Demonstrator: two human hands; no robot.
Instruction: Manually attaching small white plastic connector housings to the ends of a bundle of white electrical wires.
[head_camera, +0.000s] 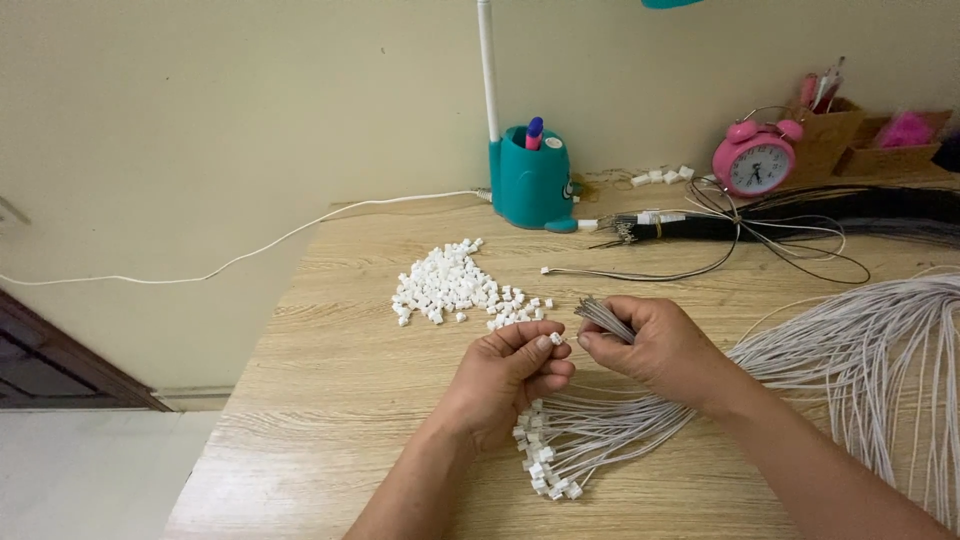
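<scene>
My left hand (505, 378) pinches a small white plastic connector (556, 338) between thumb and forefinger. My right hand (655, 345) grips a bundle of thin white wires (604, 318) whose bare ends stick out to the upper left; one wire tip points at the connector. The two hands nearly touch above the wooden table (340, 390). Below them lies a bunch of white wires with connectors fitted (545, 465). A heap of loose white connectors (452, 288) sits just beyond my left hand.
A large sheaf of white wires (880, 340) fans across the right. A bundle of black wires (800, 215), a teal lamp base with pens (532, 180), a pink alarm clock (755, 160) and cardboard boxes (860, 140) stand along the wall. The table's left edge (250, 350) is close.
</scene>
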